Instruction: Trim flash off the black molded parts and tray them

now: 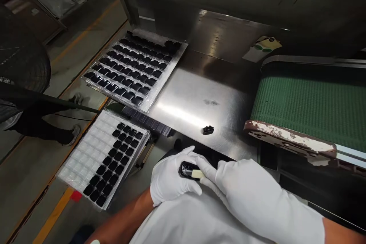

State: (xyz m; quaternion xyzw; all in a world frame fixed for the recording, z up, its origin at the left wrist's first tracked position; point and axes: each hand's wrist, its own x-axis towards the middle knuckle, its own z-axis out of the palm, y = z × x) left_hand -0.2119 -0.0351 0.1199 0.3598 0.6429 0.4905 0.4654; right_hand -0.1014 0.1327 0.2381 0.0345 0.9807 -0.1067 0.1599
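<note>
Right gloved hand (243,188): fingers pinching pale-handled tool (197,174), grey end over black part (183,171); contact unclear. Left gloved hand (171,177): fingers curled round black part, just off front edge of table (185,93). Second black part (208,130) near front edge. Filled tray (156,97) at left end; part-filled tray (84,148) beyond front-left corner.

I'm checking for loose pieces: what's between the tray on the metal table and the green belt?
Head view shows metal table, a small black piece near its front edge and papers farther back.
</note>
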